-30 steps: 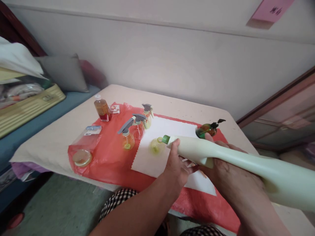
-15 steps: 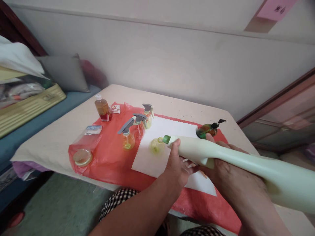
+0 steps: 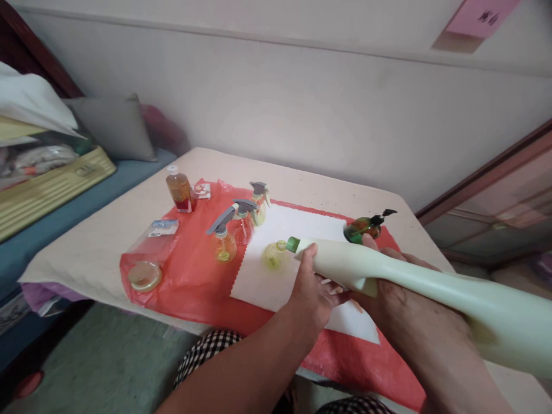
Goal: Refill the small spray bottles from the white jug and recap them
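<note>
A large pale green jug (image 3: 414, 273) with a green spout lies tilted nearly level across the right side of the view. My left hand (image 3: 311, 290) is closed round its neck end, thumb on the upper side. Farther back, my right hand (image 3: 390, 293) grips it from beneath, its fingers partly hidden by the jug. The spout meets or hangs just beside the round mouth of a small clear bottle (image 3: 275, 260), which has a little yellow-green liquid in it. That bottle stands without a top on a white sheet (image 3: 254, 287) with a zigzag edge.
Left of the sheet stand several spray bottles (image 3: 223, 247) with grey trigger heads on red plastic (image 3: 190, 293). An amber bottle (image 3: 180, 192), a round lid (image 3: 145, 276) and a clear packet (image 3: 157, 236) lie farther left. Behind my right hand is a dark pump bottle (image 3: 362, 229).
</note>
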A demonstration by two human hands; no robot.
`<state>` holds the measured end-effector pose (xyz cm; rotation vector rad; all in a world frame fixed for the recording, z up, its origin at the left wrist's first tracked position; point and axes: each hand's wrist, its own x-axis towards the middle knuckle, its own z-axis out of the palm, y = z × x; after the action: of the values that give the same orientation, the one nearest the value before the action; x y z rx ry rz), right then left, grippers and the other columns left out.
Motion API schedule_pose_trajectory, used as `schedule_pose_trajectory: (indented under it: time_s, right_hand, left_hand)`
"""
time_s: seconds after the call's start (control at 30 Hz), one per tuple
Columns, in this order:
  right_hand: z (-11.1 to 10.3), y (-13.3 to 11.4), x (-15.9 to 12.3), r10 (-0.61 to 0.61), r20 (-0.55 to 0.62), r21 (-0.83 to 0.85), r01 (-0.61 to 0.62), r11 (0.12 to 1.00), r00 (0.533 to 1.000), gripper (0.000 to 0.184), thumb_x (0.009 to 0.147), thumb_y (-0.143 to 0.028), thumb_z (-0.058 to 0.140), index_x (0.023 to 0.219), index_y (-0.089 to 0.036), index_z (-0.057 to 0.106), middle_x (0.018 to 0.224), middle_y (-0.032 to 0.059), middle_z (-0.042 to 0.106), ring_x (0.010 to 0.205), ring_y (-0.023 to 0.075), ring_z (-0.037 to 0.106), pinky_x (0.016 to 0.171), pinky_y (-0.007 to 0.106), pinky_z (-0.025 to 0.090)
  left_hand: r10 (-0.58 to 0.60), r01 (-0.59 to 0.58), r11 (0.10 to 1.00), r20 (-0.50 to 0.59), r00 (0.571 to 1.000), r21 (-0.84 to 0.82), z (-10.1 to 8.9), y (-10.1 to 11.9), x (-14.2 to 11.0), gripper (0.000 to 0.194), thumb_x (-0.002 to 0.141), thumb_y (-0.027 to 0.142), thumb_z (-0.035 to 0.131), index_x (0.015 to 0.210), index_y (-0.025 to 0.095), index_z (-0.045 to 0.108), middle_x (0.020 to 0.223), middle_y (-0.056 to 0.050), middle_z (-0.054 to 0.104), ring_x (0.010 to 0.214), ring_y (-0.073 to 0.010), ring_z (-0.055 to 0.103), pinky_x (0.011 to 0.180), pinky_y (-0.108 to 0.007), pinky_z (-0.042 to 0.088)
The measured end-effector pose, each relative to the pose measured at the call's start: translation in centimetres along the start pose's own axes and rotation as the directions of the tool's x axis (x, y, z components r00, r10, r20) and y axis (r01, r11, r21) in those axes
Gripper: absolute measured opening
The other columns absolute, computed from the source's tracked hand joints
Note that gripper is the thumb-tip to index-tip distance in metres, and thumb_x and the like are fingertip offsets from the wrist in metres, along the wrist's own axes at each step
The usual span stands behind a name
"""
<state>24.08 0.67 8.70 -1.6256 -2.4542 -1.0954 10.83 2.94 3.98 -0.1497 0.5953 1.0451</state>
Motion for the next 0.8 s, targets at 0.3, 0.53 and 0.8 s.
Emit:
schedule_pose_trajectory:
  time_s: [0.3,0.53,0.8]
  right_hand:
    - [0.00,0.09,-0.13,0.016,-0.017,0.049,-0.015,0.999,1.000,0.068,0.095,-0.034,0.041,0.156,-0.009,0.024,0.100,0.0170,0.062,0.098,0.0361,0.056,0.085,0.051,0.046]
    - [0.21,0.20,-0.14,0.008,-0.015,0.010,-0.007,1.000,1.000,0.065,0.094,-0.030,0.036,0.155,-0.008,0.027,0.095,0.0172,0.062,0.092,0.0366,0.056,0.078,0.052,0.047]
    - [-0.09,0.21,-0.26,0.017,0.004,0.019,-0.017,1.000,1.000,0.064,0.093,-0.027,0.039,0.154,-0.011,0.029,0.097,0.0166,0.062,0.095,0.0357,0.056,0.081,0.051,0.047]
  left_hand:
    - [-0.005,0.005,1.000,-0.003,1.000,0.015,0.08,0.00,-0.04,0.051,0.084,0.058,0.054,0.111,0.016,0.061,0.100,-0.011,0.061,0.087,-0.0251,0.061,0.067,-0.036,0.052]
    - [-0.012,0.012,1.000,0.000,1.000,0.009,0.20,0.06,-0.18,0.049,0.085,0.057,0.053,0.111,0.016,0.061,0.101,-0.011,0.060,0.086,-0.0247,0.060,0.069,-0.038,0.053]
    - [-0.004,0.003,1.000,0.031,0.999,0.019,0.13,-0.06,-0.25,0.050,0.084,0.057,0.055,0.111,0.016,0.061,0.101,-0.011,0.060,0.085,-0.0246,0.060,0.068,-0.038,0.053]
